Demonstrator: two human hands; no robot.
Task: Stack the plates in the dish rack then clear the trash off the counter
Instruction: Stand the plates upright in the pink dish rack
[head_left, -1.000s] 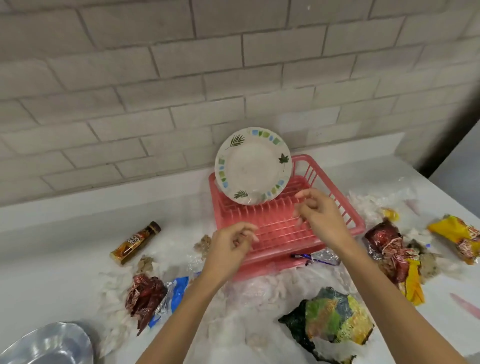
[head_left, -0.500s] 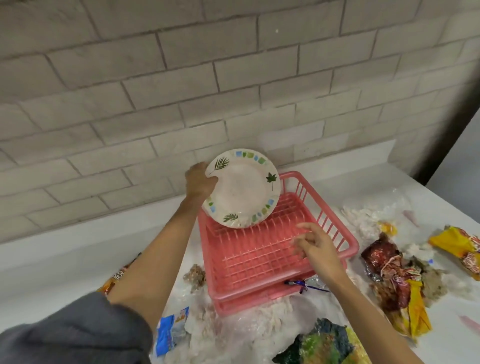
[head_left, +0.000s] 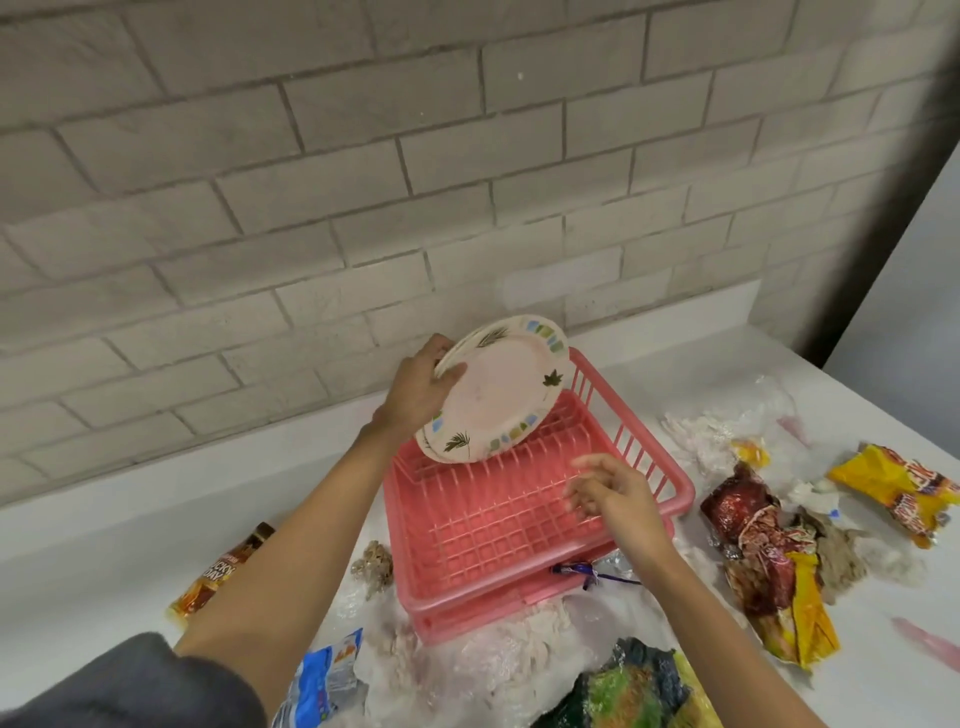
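A pink plastic dish rack (head_left: 530, 525) stands on the white counter near the brick wall. My left hand (head_left: 422, 387) grips the left rim of white plates (head_left: 498, 395) with leaf and square prints; at least two rims show, tilted back over the rack's far end. My right hand (head_left: 615, 493) hovers over the rack's right side, fingers apart and holding nothing. Trash lies around the rack: a brown wrapper (head_left: 221, 569) to the left, a blue packet (head_left: 327, 670) in front, a dark red wrapper (head_left: 758, 540) and a yellow packet (head_left: 898, 488) to the right.
A green and black bag (head_left: 634, 691) lies at the front edge. Crumpled clear plastic (head_left: 717, 431) and tissue are scattered right of the rack, with more in front. A purple foil wrapper (head_left: 587, 569) sits against the rack's front right corner. The brick wall closes the far side.
My left hand reached up to the plates standing in the rack, took their left rim and tipped them back and to the right. My right hand stayed over the rack.
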